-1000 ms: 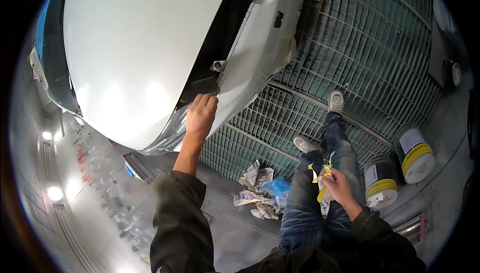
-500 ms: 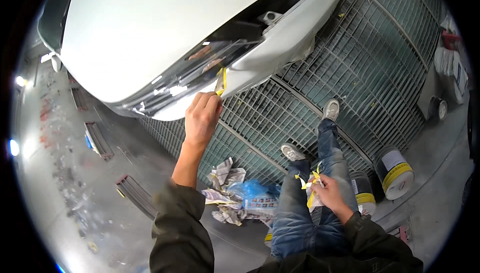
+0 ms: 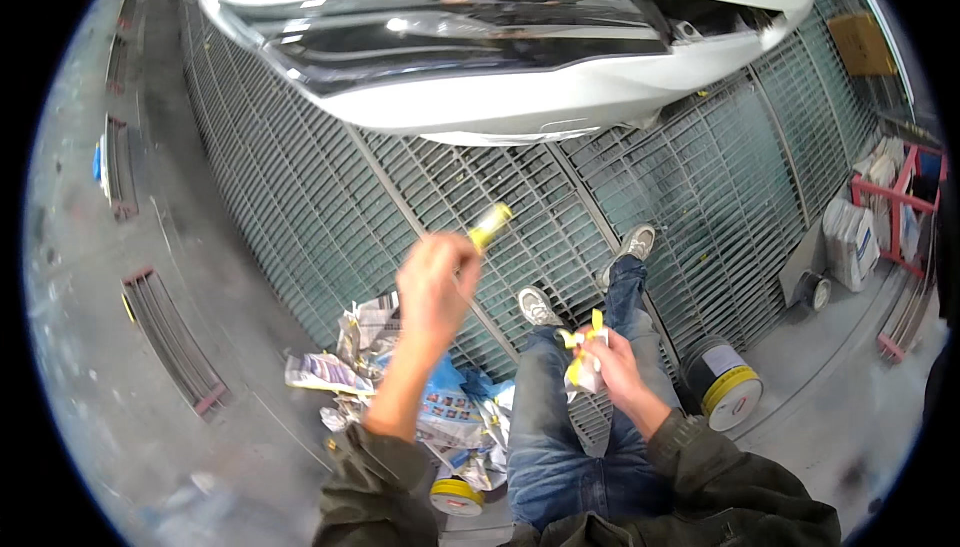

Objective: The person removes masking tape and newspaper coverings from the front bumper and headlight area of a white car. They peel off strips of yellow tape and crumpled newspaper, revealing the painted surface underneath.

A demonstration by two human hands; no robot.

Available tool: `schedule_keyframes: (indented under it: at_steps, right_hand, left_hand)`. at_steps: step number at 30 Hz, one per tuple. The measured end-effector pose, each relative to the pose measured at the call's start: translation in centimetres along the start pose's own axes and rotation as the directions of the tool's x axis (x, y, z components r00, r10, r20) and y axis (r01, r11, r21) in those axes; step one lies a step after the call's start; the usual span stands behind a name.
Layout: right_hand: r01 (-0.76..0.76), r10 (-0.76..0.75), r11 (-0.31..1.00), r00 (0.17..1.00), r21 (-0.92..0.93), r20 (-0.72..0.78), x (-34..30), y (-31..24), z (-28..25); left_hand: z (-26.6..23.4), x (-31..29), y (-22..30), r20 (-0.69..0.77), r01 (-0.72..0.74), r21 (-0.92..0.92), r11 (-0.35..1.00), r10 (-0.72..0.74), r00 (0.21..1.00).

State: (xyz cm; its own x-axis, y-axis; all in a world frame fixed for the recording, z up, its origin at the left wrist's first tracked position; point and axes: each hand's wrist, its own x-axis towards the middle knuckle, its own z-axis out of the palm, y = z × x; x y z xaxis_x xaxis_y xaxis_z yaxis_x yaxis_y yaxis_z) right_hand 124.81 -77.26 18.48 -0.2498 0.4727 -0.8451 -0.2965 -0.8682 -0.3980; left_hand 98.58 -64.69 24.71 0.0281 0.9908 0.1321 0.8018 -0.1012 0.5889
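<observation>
My left hand (image 3: 438, 285) is closed, pinching a strip of yellow tape (image 3: 490, 225) whose free end points up and away. The strip is off the car and slightly blurred. In front of my legs, my right hand (image 3: 618, 362) grips a crumpled bunch of yellow masking tape and white paper (image 3: 585, 372). Beyond both hands is the white front bumper (image 3: 520, 99) of a car, apart from them. Above the bumper runs a glossy dark headlight (image 3: 450, 32), with a dark opening at its right end.
A metal floor grating (image 3: 480, 182) lies under the car and my shoes. Crumpled newspaper and blue plastic (image 3: 440, 407) are heaped by my left leg. Buckets with yellow bands (image 3: 728, 387) stand at both sides. A red metal frame (image 3: 905, 202) is at the right, a cardboard box (image 3: 862, 45) beyond.
My left hand has drawn back from the bumper, with the yellow strip now away from the car. My right hand still holds its bunch. The view has turned, showing more to the right.
</observation>
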Motion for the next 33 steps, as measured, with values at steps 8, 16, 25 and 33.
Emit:
schedule_keyframes:
  at_steps: [8, 16, 25, 33]
  right_hand:
    - [-0.265, 0.229, 0.926, 0.961, 0.271, 0.157, -1.9, 1.8, 10.5]
    - [-0.104, 0.111, 0.965, 0.994, 0.241, -0.019, -6.7, -3.6, 5.2]
    - [-0.478, -0.222, 0.577, 0.688, 0.662, 0.691, -12.5, -16.3, -15.6]
    - [0.045, -0.356, 0.678, 0.893, 0.733, 0.275, -18.9, -32.3, -38.1]
  left_hand:
    - [0.5, -19.0, 8.7, 0.158, 0.407, -0.226, 0.885, -0.379, 0.912]
    - [-2.5, -15.1, 17.0, 0.315, 0.071, -0.188, 0.98, -0.008, 0.949]
    - [12.3, -1.2, 33.8, 0.11, -0.175, -0.273, 0.946, 0.211, 0.971]
    - [27.5, 13.4, 57.9, 0.327, -0.019, -0.431, 0.902, 0.175, 0.929]
